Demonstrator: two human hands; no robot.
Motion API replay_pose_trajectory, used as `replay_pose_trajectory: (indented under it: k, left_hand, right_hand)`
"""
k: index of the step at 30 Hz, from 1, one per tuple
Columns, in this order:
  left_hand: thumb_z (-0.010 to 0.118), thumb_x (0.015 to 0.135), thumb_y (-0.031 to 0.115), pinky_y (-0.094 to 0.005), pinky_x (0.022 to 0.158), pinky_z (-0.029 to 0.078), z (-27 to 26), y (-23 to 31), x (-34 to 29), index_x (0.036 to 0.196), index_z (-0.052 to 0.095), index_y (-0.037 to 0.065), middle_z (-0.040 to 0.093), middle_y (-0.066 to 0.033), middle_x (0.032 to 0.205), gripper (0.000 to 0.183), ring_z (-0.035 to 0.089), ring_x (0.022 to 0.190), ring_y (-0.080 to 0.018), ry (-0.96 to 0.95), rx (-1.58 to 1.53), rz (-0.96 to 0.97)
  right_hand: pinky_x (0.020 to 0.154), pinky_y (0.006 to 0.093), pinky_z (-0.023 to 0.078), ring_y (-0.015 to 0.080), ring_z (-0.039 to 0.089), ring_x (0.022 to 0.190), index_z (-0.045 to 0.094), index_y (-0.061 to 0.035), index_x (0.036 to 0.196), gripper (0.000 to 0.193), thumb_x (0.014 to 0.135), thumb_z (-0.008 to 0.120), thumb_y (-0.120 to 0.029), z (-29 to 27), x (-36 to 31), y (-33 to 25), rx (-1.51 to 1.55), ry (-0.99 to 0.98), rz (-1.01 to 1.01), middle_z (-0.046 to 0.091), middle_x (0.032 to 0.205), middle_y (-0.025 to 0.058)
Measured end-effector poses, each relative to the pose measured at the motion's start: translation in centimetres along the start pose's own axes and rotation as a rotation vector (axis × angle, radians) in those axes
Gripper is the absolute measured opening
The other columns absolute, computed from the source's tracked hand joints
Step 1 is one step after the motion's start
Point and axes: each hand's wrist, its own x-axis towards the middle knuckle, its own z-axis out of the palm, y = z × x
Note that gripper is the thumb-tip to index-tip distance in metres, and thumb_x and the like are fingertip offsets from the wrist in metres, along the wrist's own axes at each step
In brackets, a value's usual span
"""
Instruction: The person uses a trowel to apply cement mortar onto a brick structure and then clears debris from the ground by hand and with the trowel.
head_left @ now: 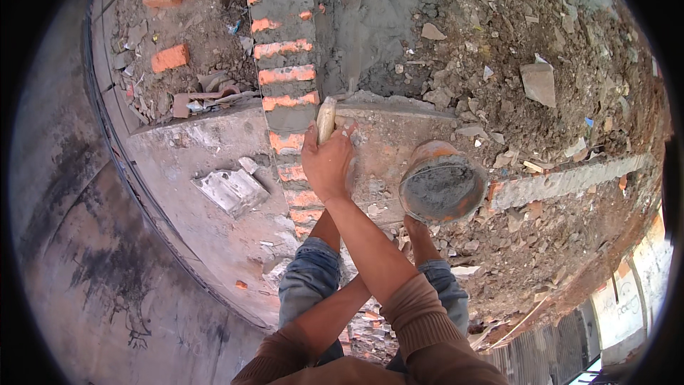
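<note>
My right hand (329,164) is closed around the pale wooden handle (326,120) of a trowel, beside a low brick wall (288,103). The trowel's metal end points away from me, against grey mortar, and its blade is hard to make out. Orange bricks with grey mortar between them form the wall, and smooth mortar covers its far end. My left forearm (324,317) crosses beneath the right one, and the hand at its end is hidden. A round bucket (443,184) of grey mortar stands to the right of my right hand, by my foot.
Loose orange bricks (169,58) lie on the soil at far left. A broken pale block (231,191) rests left of the wall. Rubble (491,85) covers the ground on the right, where a narrow concrete beam (570,182) runs. A tall grey wall (78,257) stands at left.
</note>
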Motion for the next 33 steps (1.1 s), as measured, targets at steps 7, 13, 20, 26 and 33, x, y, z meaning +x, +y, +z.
replay_pose_trajectory:
  k: [7, 13, 20, 26, 33]
  left_hand:
    - [0.05, 0.103, 0.019, -0.0386, 0.101, 0.046, 1.9, 2.1, 1.9, 0.139, 0.051, 0.006, 0.051, -0.0098, 0.141, 0.038, 0.056, 0.122, -0.0219, 0.023, 0.193, -0.198]
    - [0.054, 0.101, 0.021, -0.038, 0.108, 0.043, 3.1, 6.9, 1.9, 0.139, 0.052, 0.008, 0.049, -0.0085, 0.144, 0.039, 0.052, 0.128, -0.022, 0.0, -0.447, 0.032]
    - [0.045, 0.104, 0.022, -0.0362, 0.111, 0.042, 3.3, 2.2, 1.1, 0.14, 0.051, 0.01, 0.051, -0.0083, 0.142, 0.038, 0.049, 0.131, -0.0196, -0.051, 0.329, 0.249]
    - [0.039, 0.106, 0.021, -0.0358, 0.111, 0.041, 2.8, -2.7, -0.5, 0.144, 0.045, 0.009, 0.049, -0.0104, 0.143, 0.04, 0.048, 0.131, -0.0199, -0.077, 0.762, 0.11]
    - [0.041, 0.105, 0.03, -0.0389, 0.117, 0.03, 3.3, 0.1, -0.3, 0.149, 0.035, 0.009, 0.04, -0.0097, 0.15, 0.049, 0.038, 0.138, -0.0211, -0.082, 0.508, 0.029]
  right_hand:
    - [0.083, 0.0525, 0.049, 0.0474, 0.06, 0.073, 0.06, 0.0074, 0.093, 0.025, 0.089, 0.063, -0.017, -2.5, 12.1, 8.2, 0.143, 0.232, 0.156, 0.064, 0.074, 0.0258]
    - [0.083, 0.0491, 0.052, 0.0456, 0.066, 0.092, 0.058, 0.011, 0.101, 0.038, 0.083, 0.067, -0.021, 3.0, 14.2, 10.2, -0.197, -0.039, 0.095, 0.067, 0.087, 0.0291]
    - [0.087, 0.0496, 0.051, 0.0473, 0.065, 0.095, 0.048, 0.0187, 0.121, 0.057, 0.084, 0.063, -0.021, 7.5, 9.2, 9.7, 0.021, -0.16, 0.242, 0.066, 0.095, 0.0345]
    - [0.083, 0.0511, 0.053, 0.0482, 0.065, 0.088, 0.048, 0.0173, 0.12, 0.057, 0.086, 0.062, -0.026, 7.9, 6.8, 11.1, -0.012, -0.164, 0.217, 0.065, 0.096, 0.0348]
    - [0.071, 0.0471, 0.056, 0.0394, 0.067, 0.081, 0.056, 0.012, 0.109, 0.038, 0.089, 0.059, -0.02, 8.3, 4.6, 8.1, -0.304, -0.133, -0.009, 0.06, 0.102, 0.0259]
